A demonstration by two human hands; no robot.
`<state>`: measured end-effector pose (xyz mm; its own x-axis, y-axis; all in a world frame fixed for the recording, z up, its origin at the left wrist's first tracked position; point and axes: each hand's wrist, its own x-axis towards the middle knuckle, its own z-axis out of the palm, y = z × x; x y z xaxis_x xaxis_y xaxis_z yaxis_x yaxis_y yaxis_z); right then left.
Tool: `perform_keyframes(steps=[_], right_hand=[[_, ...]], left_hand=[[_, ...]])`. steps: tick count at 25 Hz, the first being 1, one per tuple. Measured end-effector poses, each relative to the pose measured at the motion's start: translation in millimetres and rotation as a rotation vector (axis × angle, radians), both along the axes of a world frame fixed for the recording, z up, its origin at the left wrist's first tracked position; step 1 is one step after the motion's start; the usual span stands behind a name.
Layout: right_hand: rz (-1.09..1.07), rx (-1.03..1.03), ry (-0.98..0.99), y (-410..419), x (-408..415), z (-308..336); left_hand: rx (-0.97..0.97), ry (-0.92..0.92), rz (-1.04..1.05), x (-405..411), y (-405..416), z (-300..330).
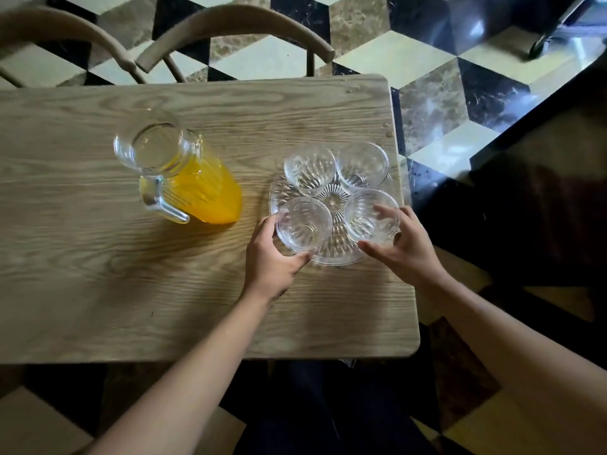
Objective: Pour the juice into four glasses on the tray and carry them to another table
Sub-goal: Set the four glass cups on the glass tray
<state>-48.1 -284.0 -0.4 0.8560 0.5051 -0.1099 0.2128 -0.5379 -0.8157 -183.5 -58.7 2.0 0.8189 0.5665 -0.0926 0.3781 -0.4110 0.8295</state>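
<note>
1. We are looking at four clear cut-glass tumblers, all empty, standing close together on a round clear patterned glass tray (331, 254) directly between and just beyond our hands.
2. We are curling our left hand (271, 254) round the near-left tumbler (303, 224), thumb and fingers on its wall.
3. We are cupping the near-right tumbler (372, 215) with our right hand (402, 244), fingers spread around its rim; whether the grip is firm we cannot tell.
4. The two far tumblers (310, 172) (361, 165) are standing untouched beyond our fingertips.
5. The clear ribbed glass jug of orange juice (184, 178) is waiting well left of our left hand, on the pale wooden table (98, 274).
6. We are judging the task barely begun: no pouring done, four fills and the carry remaining.
</note>
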Motion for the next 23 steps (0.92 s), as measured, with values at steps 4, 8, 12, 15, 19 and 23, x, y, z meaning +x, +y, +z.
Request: perform_keyframes(steps=[4, 8, 12, 15, 19, 23], right_hand=[[0.008, -0.001, 0.019, 4.5, -0.4, -1.3], [0.017, -0.006, 0.046, 5.0, -0.9, 0.8], [0.012, -0.004, 0.053, 4.6, -4.1, 0.9], [0.011, -0.011, 0.058, 3.3, -5.0, -0.1], [0.022, -0.014, 0.078, 2.5, -6.0, 0.7], [0.032, -0.027, 0.063, 2.1, -6.7, 1.6]], left_hand=[[-0.037, 0.017, -0.001, 1.6, 3.1, -4.9], [-0.05, 0.016, -0.014, 8.4, 4.2, -5.9], [-0.071, 0.029, -0.021, 10.4, 2.5, -6.6], [-0.055, 0.035, -0.032, 10.2, 1.8, -8.0], [-0.022, 0.044, -0.048, 9.4, 1.0, -8.4], [-0.007, 0.039, -0.048, 8.6, -1.1, -7.5]])
